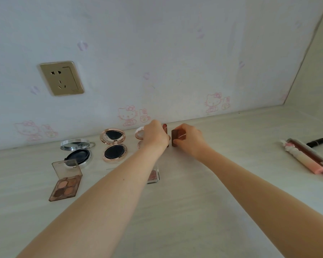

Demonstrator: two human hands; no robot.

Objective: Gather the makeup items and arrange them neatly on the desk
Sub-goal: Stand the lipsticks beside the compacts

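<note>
- My left hand [154, 135] is curled round a slim rose-gold lipstick tube [165, 128] standing upright by the wall; my right hand [189, 139] pinches a squarish brown glossy lipstick [176, 138] just beside it on the pale wood-grain tabletop [194, 211].
- Both hands are grasping, but the fingertips are hidden behind the knuckles, so I cannot tell how firm either hold is.
- Main risk, as I judge it: the two tall narrow tubes stand nearly touching, so a nudge on letting go could tip one into the other.
- A toppled tube could roll into the small round pink-rimmed pot [140, 134] tucked behind my left hand.
- Left of that lie an open rose-gold round compact [113, 146] and an open silver round compact [77, 150], lids up and easy to clip with a forearm.
- Nearer me sit an open brown four-pan eyeshadow palette [66, 181] and a small clear-cased blush pan [153, 175], partly under my left forearm; pulling back low may drag it.
- Well apart at right, long pink and clear-cased tubes [306, 160] and a black lipstick [316, 142] remain ungathered.
</note>
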